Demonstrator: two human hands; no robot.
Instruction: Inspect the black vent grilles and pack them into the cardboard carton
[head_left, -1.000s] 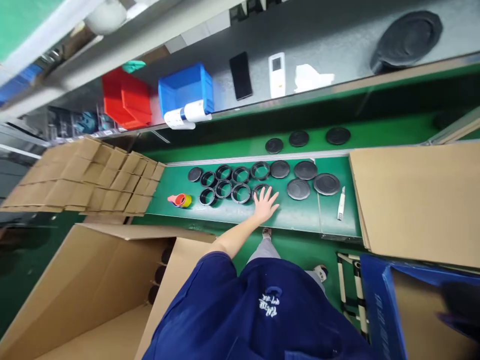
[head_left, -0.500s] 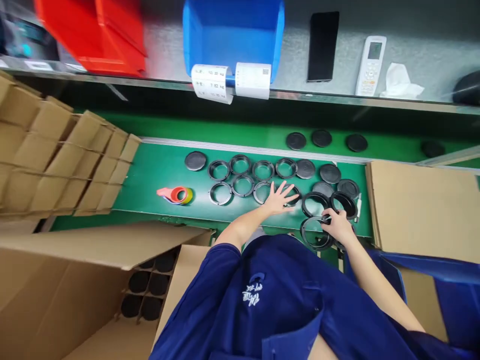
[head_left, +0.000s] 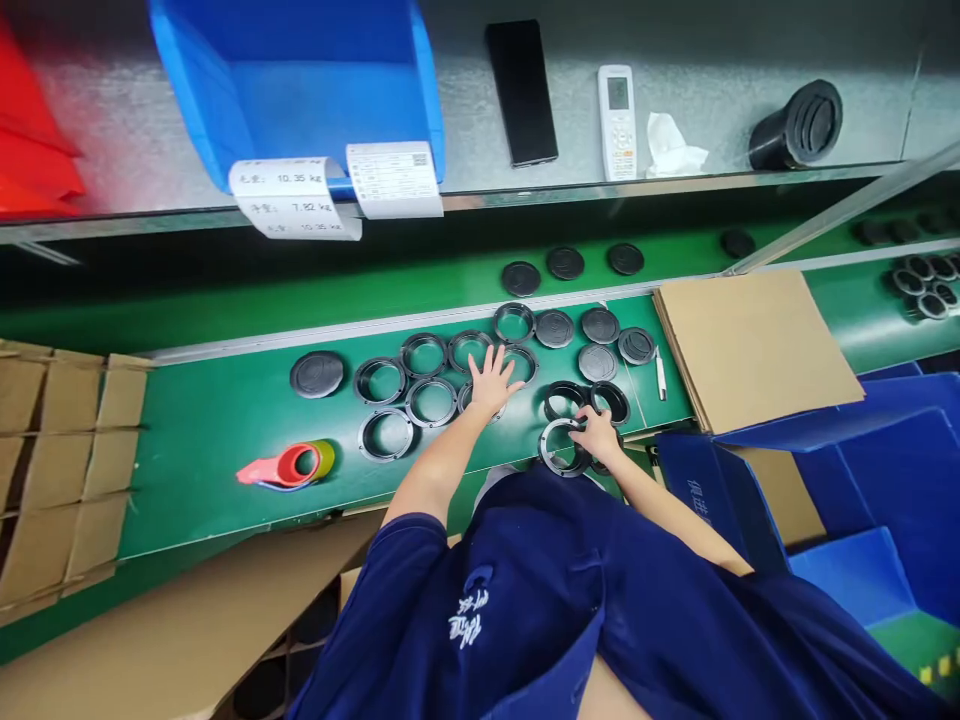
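Note:
Several black plastic rings (head_left: pixel 380 381) lie in two rows on the green bench (head_left: pixel 202 430), with flat black discs (head_left: pixel 555 328) beside them. My left hand (head_left: pixel 491 380) rests flat with fingers spread on a ring in the middle of the group. My right hand (head_left: pixel 598 436) grips a black ring (head_left: pixel 559 452) at the bench's front edge, with more rings under the fingers. Two further rings (head_left: pixel 568 399) lie just behind that hand.
A red tape dispenser (head_left: pixel 289 465) lies at the left. Flat cardboard sheets (head_left: pixel 750 345) lie at the right, above a blue-lined box (head_left: pixel 825 480). The shelf holds a blue bin (head_left: pixel 300 90), phone (head_left: pixel 521 90), remote (head_left: pixel 617 120) and black cylinder (head_left: pixel 799 125). Cardboard dividers (head_left: pixel 60 450) sit far left.
The view swung right and closer. My right hand came in with black rings and set them at the front edge. My left hand stayed flat on the rings.

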